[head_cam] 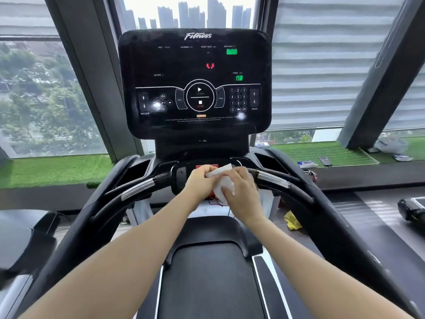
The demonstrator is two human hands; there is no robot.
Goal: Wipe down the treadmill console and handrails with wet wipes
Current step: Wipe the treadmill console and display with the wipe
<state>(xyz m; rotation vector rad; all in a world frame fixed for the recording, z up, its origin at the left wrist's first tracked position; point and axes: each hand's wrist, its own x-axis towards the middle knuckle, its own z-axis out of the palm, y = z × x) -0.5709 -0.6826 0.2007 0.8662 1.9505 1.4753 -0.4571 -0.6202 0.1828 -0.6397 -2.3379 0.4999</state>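
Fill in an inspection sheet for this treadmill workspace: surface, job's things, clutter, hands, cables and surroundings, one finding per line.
Surface: black console, lit; silver-banded handrails.
Job's things: one white wet wipe, held in front of the crossbar below the console.
Clutter: yellow item on the floor; small objects on the green turf ledge.
Hands: left hand and right hand both grip the wipe.
Cables: thin red and black wires under the hands.
Surroundings: windows, blinds, towers outside.

Both bare forearms reach fwd & converge at centre, left hand (199, 178) w/ fingers curled, pinching a wipe (221, 180), right hand (240, 188) gripping it just beside, knuckles up.
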